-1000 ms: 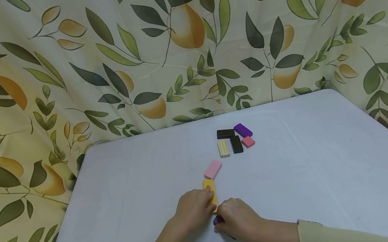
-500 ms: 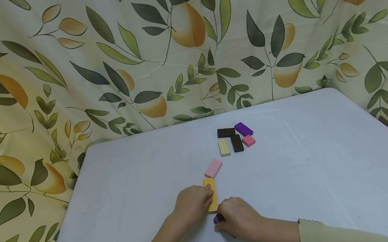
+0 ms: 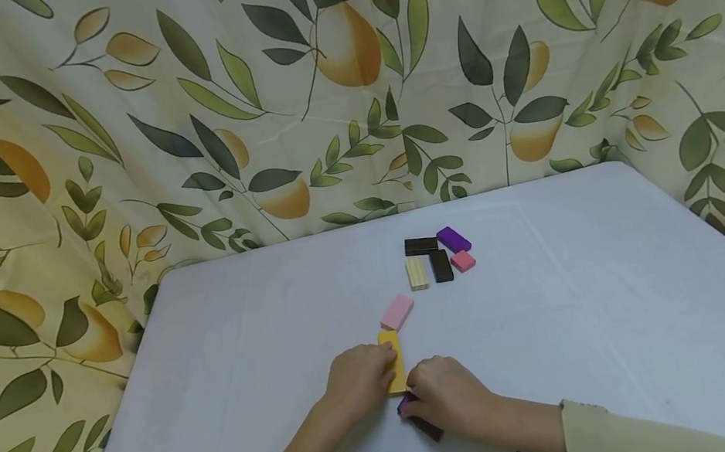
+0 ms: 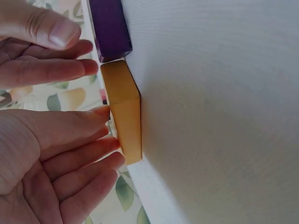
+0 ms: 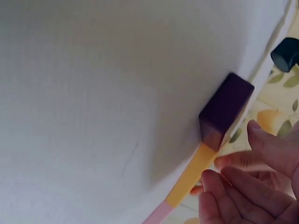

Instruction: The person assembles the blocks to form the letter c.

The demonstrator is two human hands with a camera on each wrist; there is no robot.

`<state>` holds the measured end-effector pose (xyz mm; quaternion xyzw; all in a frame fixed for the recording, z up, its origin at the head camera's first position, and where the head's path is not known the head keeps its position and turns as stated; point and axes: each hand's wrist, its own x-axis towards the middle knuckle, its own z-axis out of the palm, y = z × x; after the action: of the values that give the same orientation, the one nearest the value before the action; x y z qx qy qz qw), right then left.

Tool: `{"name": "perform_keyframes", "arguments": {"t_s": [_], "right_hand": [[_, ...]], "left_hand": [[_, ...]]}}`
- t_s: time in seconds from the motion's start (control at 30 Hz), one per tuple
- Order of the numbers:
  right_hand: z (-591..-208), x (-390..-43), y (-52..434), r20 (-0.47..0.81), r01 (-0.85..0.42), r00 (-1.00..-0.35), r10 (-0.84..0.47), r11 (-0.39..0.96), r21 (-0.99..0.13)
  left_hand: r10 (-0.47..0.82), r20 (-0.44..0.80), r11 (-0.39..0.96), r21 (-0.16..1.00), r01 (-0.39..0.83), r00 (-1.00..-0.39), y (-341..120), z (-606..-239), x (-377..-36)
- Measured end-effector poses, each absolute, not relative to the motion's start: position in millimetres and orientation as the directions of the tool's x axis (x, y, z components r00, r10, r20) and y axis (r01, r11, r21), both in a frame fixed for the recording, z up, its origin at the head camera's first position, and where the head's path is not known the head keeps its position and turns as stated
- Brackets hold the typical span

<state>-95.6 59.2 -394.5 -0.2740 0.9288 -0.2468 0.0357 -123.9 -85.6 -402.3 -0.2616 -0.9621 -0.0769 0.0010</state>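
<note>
In the head view my left hand (image 3: 360, 379) rests its fingertips on the yellow block (image 3: 396, 377), which lies flat on the white table. Straight fingers touch that block's upper face in the left wrist view. A dark purple block (image 3: 428, 427) lies at an angle at the yellow block's near end, partly covered by my right hand (image 3: 450, 396). In the right wrist view, the thumb of that hand stands apart from the purple block (image 5: 226, 100), and its fingers are loosely bent beside the two blocks. A pink block (image 3: 396, 312) lies at the yellow one's far end.
Farther back sit two black blocks (image 3: 442, 265), a bright purple block (image 3: 453, 239), a small coral block (image 3: 462, 261) and a cream ribbed block (image 3: 417, 274). A leaf-and-fruit patterned curtain (image 3: 344, 104) hangs behind the white table (image 3: 263, 311).
My right hand has shifted slightly up and right, and more of the dark purple block shows beneath it. The left hand stays on the yellow block.
</note>
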Motion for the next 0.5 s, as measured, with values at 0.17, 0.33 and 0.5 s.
{"name": "perform_keyframes", "arguments": {"t_s": [0.17,0.33,0.5], "right_hand": [[-387,-103,67,0.067,-0.443,-0.88,-0.47,0.764,-0.469],[-377,-115,78,0.104,-0.39,-0.916,-0.387,0.8,-0.456],[-366,-126,89,0.118,-0.349,-0.936,-0.332,0.83,-0.434]], "left_hand": [[0.487,0.031,0.859,0.161,0.485,-0.873,-85,-402,-124],[0.507,0.048,0.84,0.199,0.506,-0.861,-87,-403,-125],[0.565,0.12,0.761,0.307,0.571,-0.817,-91,-403,-133]]}}
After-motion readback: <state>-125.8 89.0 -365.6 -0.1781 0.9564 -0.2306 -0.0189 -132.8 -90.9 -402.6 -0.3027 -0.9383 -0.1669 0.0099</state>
